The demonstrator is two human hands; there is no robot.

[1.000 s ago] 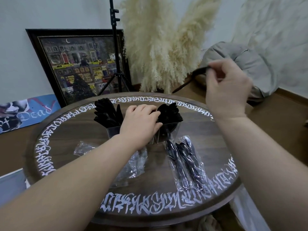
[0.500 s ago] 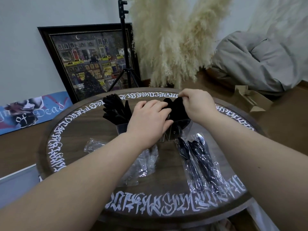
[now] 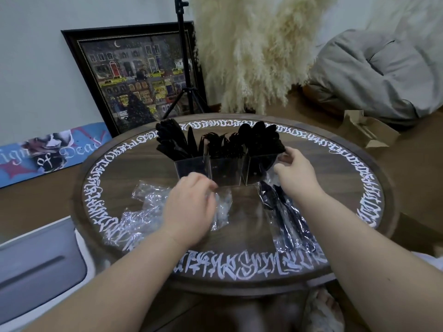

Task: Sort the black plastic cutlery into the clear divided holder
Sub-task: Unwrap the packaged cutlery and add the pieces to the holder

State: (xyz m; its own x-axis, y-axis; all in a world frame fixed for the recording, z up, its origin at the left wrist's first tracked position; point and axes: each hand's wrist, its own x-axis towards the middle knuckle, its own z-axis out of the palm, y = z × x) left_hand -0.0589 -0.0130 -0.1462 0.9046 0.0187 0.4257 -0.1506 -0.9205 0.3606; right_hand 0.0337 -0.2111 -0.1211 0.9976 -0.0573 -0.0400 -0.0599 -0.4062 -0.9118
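Observation:
The clear divided holder (image 3: pixel 225 172) stands mid-table with three compartments. Black knives (image 3: pixel 171 140) fill the left one, forks (image 3: pixel 220 146) the middle, spoons (image 3: pixel 261 137) the right. My right hand (image 3: pixel 296 174) is beside the right compartment, fingers and thumb spread near its rim and holding nothing. My left hand (image 3: pixel 189 209) hangs just in front of the holder with loosely curled fingers, over crumpled clear wrappers (image 3: pixel 148 207). Under my right forearm lies a clear bag with black cutlery inside (image 3: pixel 291 224).
The round wooden table (image 3: pixel 347 178) has a white lettered rim. Behind it stand a framed painting (image 3: pixel 134 75), a tripod (image 3: pixel 184 87) and pampas grass (image 3: pixel 251 56). A cardboard box (image 3: pixel 366 130) lies on the floor at right, and a white-grey bin (image 3: pixel 40 267) sits at left.
My right hand brought a black piece down from above to the spoon compartment and let it go. My left hand came off the holder and drew back over the wrappers.

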